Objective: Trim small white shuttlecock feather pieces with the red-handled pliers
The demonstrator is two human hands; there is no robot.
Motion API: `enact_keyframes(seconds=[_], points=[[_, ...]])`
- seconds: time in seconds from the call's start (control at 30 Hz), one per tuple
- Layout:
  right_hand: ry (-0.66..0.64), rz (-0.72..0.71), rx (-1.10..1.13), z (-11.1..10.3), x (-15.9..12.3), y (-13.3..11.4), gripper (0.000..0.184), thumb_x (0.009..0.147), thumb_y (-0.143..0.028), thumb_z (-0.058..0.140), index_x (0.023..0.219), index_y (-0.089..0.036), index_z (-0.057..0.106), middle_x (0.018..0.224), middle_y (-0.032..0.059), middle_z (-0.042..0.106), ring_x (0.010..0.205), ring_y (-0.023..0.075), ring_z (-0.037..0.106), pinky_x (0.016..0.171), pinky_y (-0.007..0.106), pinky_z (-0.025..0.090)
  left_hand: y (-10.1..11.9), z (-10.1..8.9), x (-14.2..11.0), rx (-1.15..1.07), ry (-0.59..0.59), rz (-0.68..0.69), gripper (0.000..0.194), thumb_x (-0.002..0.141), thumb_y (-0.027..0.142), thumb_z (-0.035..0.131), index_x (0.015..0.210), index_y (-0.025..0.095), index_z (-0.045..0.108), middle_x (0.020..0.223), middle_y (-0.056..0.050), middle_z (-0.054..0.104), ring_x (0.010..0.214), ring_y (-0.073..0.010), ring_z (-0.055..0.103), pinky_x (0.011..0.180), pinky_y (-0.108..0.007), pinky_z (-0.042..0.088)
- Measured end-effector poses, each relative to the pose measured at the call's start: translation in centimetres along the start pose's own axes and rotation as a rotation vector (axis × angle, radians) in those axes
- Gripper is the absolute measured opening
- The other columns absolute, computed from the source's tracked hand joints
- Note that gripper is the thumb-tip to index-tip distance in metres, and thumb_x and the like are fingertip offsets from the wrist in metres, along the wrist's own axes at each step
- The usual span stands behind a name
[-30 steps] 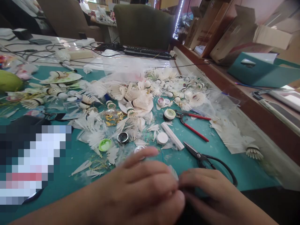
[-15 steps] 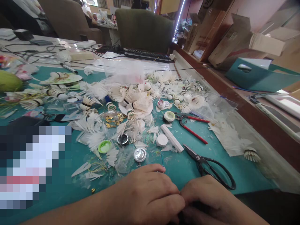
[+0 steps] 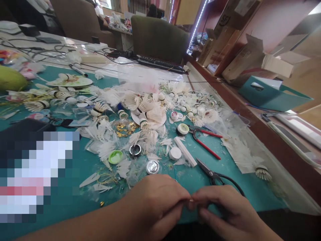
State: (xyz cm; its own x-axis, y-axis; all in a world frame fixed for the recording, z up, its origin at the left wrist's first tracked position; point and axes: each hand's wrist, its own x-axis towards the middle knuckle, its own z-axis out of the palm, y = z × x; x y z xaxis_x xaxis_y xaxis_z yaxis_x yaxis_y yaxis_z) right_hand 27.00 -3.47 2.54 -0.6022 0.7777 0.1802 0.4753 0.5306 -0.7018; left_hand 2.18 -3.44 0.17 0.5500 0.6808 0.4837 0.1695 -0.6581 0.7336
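Observation:
My left hand (image 3: pixel 155 204) and my right hand (image 3: pixel 222 209) meet at the bottom of the view, their fingertips pinching a small gold-coloured piece (image 3: pixel 191 200). Its exact form is too small to tell. Black-handled scissors (image 3: pixel 212 176) lie just beyond my right hand, their handles partly behind it. A ridged silver disc (image 3: pixel 152 167) sits a little above my left hand. White feathers (image 3: pixel 107 149) and feathered shuttlecocks (image 3: pixel 152 113) are heaped across the teal cutting mat (image 3: pixel 260 194), with loose gold flakes (image 3: pixel 122 129) among them.
Red-handled pliers (image 3: pixel 203 142), a white bar (image 3: pixel 185 151) and a green lid (image 3: pixel 115 157) lie on the mat. A blurred patch covers the lower left. A keyboard (image 3: pixel 160 63), plastic sheeting and cables lie beyond; a teal box (image 3: pixel 269 95) and cardboard stand right.
My fingertips have come together on the small gold-coloured piece, and the white feather seen earlier between my hands no longer shows. The whole view has tilted slightly.

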Motion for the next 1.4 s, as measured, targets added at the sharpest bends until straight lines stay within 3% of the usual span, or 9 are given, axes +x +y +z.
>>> enact_keyframes(seconds=[0.2, 0.3, 0.4, 0.53, 0.7, 0.87, 1.13, 1.27, 1.4], points=[[0.057, 0.089, -0.336, -2.8, 2.4, 2.2, 0.018, 0.103, -0.026, 0.056, 0.104, -0.025, 0.073, 0.093, 0.0019, 0.082, 0.082, 0.0169, 0.078, 0.072, 0.024, 0.06, -0.2, 0.4, 0.1, 0.006, 0.082, 0.046, 0.022, 0.097, 0.008, 0.06, 0.114, 0.012, 0.072, 0.092, -0.007, 0.08, 0.081, -0.0169, 0.072, 0.075, -0.026, 0.057], [0.041, 0.048, -0.599, -4.8, 5.6, 4.9, 0.022, 0.104, -0.028, 0.053, 0.107, -0.023, 0.074, 0.093, 0.0039, 0.08, 0.077, 0.0176, 0.075, 0.068, 0.027, 0.058, -0.7, 0.7, 0.0, 0.045, 0.052, 0.12, 0.017, 0.099, 0.01, 0.061, 0.11, 0.014, 0.072, 0.091, -0.005, 0.079, 0.083, -0.0173, 0.069, 0.08, -0.029, 0.055], [0.021, 0.049, -0.704, -6.1, 10.0, 8.0, 0.022, 0.104, -0.024, 0.053, 0.109, -0.02, 0.074, 0.107, 0.0087, 0.079, 0.094, 0.0216, 0.074, 0.086, 0.034, 0.059, -1.6, 0.9, -0.3, 0.253, -0.002, 0.198, 0.014, 0.095, 0.009, 0.061, 0.103, 0.017, 0.07, 0.086, -0.005, 0.076, 0.084, -0.0193, 0.065, 0.082, -0.033, 0.051], [-0.046, 0.073, -0.854, -6.0, 15.8, 10.5, 0.025, 0.102, -0.034, 0.065, 0.122, -0.019, 0.069, 0.127, 0.0096, 0.069, 0.111, 0.0235, 0.068, 0.097, 0.046, 0.058, -2.6, 1.1, -0.6, 0.56, -0.028, 0.233, 0.013, 0.095, 0.008, 0.06, 0.093, 0.018, 0.067, 0.082, -0.005, 0.072, 0.092, -0.0228, 0.064, 0.099, -0.043, 0.046], [-0.175, 0.089, -0.996, -4.7, 19.8, 11.0, 0.035, 0.102, -0.039, 0.066, 0.131, -0.02, 0.065, 0.135, 0.0111, 0.065, 0.114, 0.0248, 0.067, 0.096, 0.047, 0.059, -3.5, 2.0, -0.8, 0.752, 0.07, 0.273, 0.021, 0.093, 0.005, 0.061, 0.077, 0.018, 0.062, 0.073, -0.001, 0.067, 0.098, -0.0259, 0.065, 0.115, -0.055, 0.034], [-0.254, 0.147, -1.073, -4.8, 19.9, 10.6, 0.036, 0.101, -0.039, 0.067, 0.131, -0.019, 0.064, 0.133, 0.0111, 0.066, 0.112, 0.0246, 0.068, 0.094, 0.046, 0.06, -4.0, 2.9, -1.1, 0.81, 0.07, 0.279, 0.024, 0.093, 0.009, 0.067, 0.071, 0.018, 0.061, 0.08, -0.004, 0.068, 0.103, -0.0285, 0.065, 0.119, -0.058, 0.033], [-0.236, 0.189, -1.089, -6.3, 18.1, 10.4, 0.035, 0.102, -0.039, 0.066, 0.13, -0.019, 0.065, 0.131, 0.0102, 0.067, 0.109, 0.0238, 0.069, 0.092, 0.046, 0.06, -3.7, 3.0, -1.2, 0.794, 0.063, 0.225, 0.015, 0.092, 0.009, 0.066, 0.079, 0.018, 0.065, 0.09, -0.006, 0.071, 0.107, -0.0288, 0.064, 0.121, -0.057, 0.031], [-0.138, 0.108, -1.066, -6.8, 17.4, 10.0, 0.033, 0.101, -0.039, 0.067, 0.128, -0.018, 0.066, 0.127, 0.0091, 0.068, 0.105, 0.0224, 0.07, 0.09, 0.044, 0.061, -2.7, 1.8, -1.0, 0.688, 0.091, 0.213, 0.014, 0.092, 0.009, 0.06, 0.097, 0.016, 0.071, 0.103, -0.007, 0.073, 0.11, -0.0292, 0.062, 0.123, -0.056, 0.026], [0.057, -0.055, -1.044, -7.4, 14.8, 7.4, 0.024, 0.106, -0.018, 0.05, 0.11, -0.015, 0.074, 0.112, 0.0122, 0.076, 0.099, 0.0222, 0.073, 0.088, 0.036, 0.058, -1.7, 0.8, -0.9, 0.575, 0.166, 0.161, 0.032, 0.092, 0.012, 0.064, 0.123, 0.016, 0.068, 0.122, -0.008, 0.071, 0.117, -0.0269, 0.06, 0.124, -0.049, 0.023]])
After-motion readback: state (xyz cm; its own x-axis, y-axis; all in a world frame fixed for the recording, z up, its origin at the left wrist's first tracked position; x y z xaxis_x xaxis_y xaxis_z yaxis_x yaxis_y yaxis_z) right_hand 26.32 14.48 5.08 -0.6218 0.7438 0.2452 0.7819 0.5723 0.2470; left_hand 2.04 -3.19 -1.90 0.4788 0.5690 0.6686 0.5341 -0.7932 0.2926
